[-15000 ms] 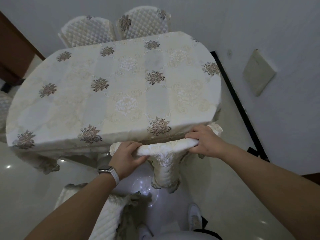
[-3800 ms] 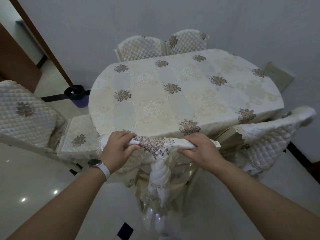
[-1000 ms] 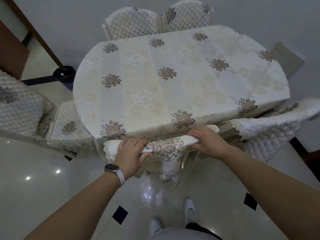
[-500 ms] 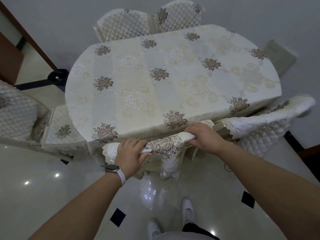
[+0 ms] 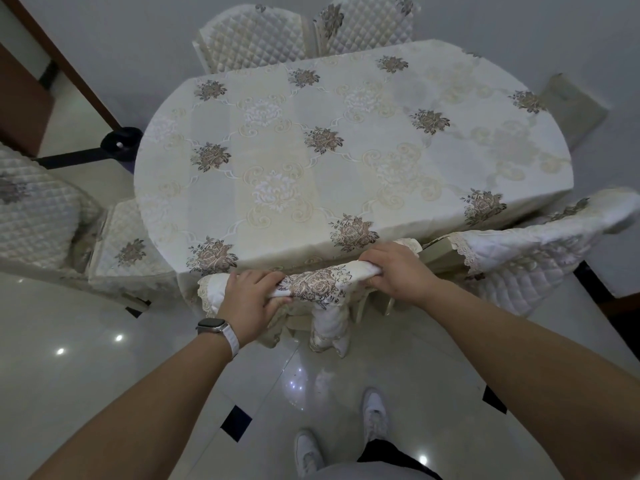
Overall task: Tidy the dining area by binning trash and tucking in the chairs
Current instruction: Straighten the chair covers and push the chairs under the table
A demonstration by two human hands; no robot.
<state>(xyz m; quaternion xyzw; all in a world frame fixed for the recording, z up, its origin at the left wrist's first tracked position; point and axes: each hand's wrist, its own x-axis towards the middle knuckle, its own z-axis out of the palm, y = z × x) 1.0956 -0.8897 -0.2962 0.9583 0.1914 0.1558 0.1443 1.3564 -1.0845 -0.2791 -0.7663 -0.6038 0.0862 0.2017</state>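
Note:
A chair with a cream quilted cover and a brown flower on its top rail (image 5: pixel 320 282) stands against the near edge of the oval table (image 5: pixel 346 161), its seat hidden under the floral tablecloth. My left hand (image 5: pixel 251 299) grips the left end of the rail and my right hand (image 5: pixel 398 271) grips the right end. Another covered chair (image 5: pixel 526 254) stands beside it on the right, close against the table. On the left a third chair (image 5: pixel 45 220) stands angled away from the table with its seat exposed.
Two quilted chairs (image 5: pixel 304 32) stand at the table's far side against the wall. A dark round bin (image 5: pixel 121 143) sits on the floor at the far left by a brown door frame. My white shoes (image 5: pixel 374 414) stand on glossy tiles.
Over the last second the chair I hold has slid a little further under the table edge. Both hands keep the same grip on its top rail.

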